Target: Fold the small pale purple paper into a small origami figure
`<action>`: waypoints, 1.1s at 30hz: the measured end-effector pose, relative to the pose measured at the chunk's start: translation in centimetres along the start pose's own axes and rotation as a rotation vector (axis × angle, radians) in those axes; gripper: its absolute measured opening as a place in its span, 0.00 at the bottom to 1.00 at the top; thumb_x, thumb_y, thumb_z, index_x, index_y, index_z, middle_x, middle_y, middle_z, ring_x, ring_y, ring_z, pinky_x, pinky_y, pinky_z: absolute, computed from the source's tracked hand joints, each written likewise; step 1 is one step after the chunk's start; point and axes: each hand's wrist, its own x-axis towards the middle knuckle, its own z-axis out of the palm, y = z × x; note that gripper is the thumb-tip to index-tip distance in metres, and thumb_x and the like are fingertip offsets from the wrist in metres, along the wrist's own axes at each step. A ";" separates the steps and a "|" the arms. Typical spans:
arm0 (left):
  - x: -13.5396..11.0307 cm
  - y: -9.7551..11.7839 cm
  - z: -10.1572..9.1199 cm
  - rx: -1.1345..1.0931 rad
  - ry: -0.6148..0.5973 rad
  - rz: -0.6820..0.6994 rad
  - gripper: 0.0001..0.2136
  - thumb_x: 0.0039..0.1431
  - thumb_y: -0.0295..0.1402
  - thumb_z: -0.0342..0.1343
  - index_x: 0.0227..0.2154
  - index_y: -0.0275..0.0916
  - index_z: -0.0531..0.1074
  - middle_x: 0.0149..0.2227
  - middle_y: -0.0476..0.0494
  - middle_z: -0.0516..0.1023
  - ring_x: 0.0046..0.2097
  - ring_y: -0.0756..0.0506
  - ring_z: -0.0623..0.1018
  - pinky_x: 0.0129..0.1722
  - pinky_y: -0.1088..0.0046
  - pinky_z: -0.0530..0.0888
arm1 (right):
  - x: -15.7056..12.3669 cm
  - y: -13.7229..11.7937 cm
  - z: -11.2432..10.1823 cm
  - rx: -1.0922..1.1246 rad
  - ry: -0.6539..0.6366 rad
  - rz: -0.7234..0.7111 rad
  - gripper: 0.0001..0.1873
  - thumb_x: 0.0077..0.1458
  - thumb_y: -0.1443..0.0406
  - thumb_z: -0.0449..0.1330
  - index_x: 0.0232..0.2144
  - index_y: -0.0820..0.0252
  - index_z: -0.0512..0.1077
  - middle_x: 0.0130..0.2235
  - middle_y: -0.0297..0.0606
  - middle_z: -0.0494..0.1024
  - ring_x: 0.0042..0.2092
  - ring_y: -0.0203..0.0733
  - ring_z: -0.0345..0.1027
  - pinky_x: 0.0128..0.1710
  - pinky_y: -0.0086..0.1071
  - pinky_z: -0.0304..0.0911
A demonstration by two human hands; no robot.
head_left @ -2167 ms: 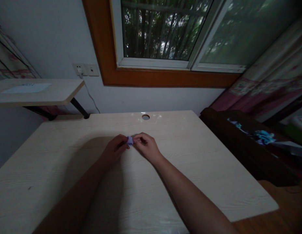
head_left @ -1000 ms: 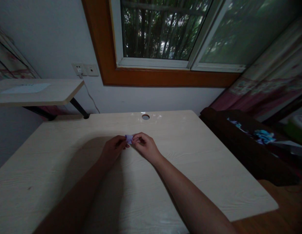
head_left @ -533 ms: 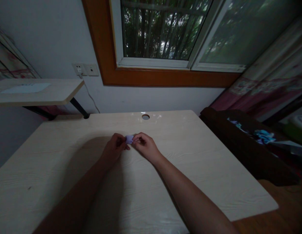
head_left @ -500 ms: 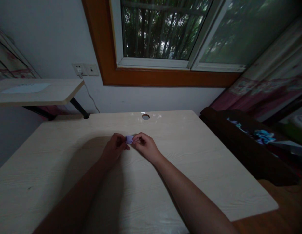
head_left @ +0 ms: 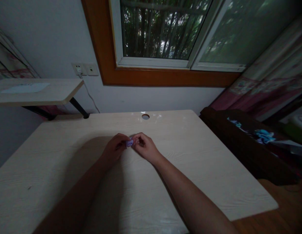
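Note:
Between my two hands is a small piece of purple paper [head_left: 129, 142], partly covered by fingers and too small to make out its folds. My left hand [head_left: 115, 147] pinches its left side between thumb and fingers. On the opposite side, my right hand [head_left: 144, 145] has its thumb and fingertips closed at the paper's right edge. Both hands are low over the pale wood-grain desk [head_left: 195, 169], toward its far half.
A round cable hole [head_left: 145, 116] is near the desk's back edge. At the left, a raised shelf [head_left: 68, 94] on black legs carries a sheet of paper [head_left: 25, 87]. To the right stands dark furniture [head_left: 229, 143] with a blue bundle [head_left: 264, 136] on it.
The purple paper shows less flat surface now and looks bent or crumpled. My left fingers have shifted slightly up and over it; the right hand stays nearly in place.

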 end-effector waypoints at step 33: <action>0.0 0.4 0.3 0.246 0.074 -0.146 0.10 0.52 0.26 0.55 0.39 0.41 0.72 0.36 0.48 0.77 0.35 0.49 0.78 0.37 0.72 0.76 | 0.2 -1.0 -0.2 -0.085 -0.045 -0.220 0.08 0.55 0.70 0.62 0.38 0.55 0.69 0.46 0.41 0.71 0.40 0.38 0.68 0.40 0.34 0.70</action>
